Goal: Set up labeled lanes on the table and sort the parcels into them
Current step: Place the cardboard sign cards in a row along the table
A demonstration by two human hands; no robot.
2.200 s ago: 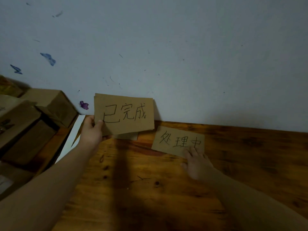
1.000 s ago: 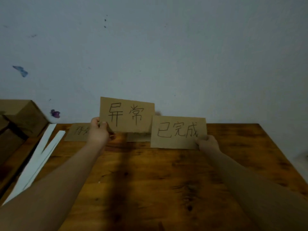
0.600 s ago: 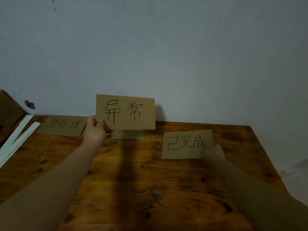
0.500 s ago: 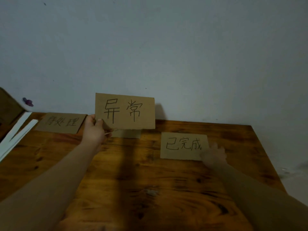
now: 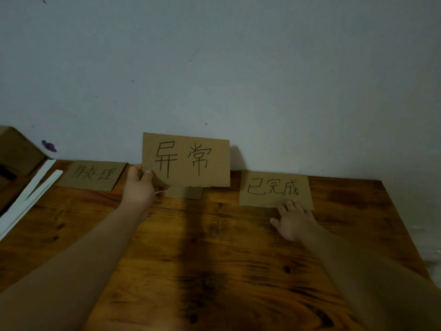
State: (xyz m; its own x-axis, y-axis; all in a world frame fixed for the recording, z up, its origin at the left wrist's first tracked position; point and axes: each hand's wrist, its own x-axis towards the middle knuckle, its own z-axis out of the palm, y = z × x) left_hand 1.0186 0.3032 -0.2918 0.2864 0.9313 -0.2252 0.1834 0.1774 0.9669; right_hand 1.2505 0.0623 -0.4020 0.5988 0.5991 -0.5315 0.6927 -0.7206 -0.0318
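On the tabletop, the right hand is laid flat at 2 o'clock, fingers spread, fingertips on the near edge of the 已完成 card. At 11 o'clock the left hand is clamped on the lower left corner of the 异常 card, held upright above a partly hidden card. Farther left, at 10 o'clock, the 待处理 card lies flat, white strips and boxes beside it. The wall is behind.

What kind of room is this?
Probably a plain room at home used for sorting parcels: a wooden table against a bare wall, cardboard boxes beside it, and handwritten cardboard labels.
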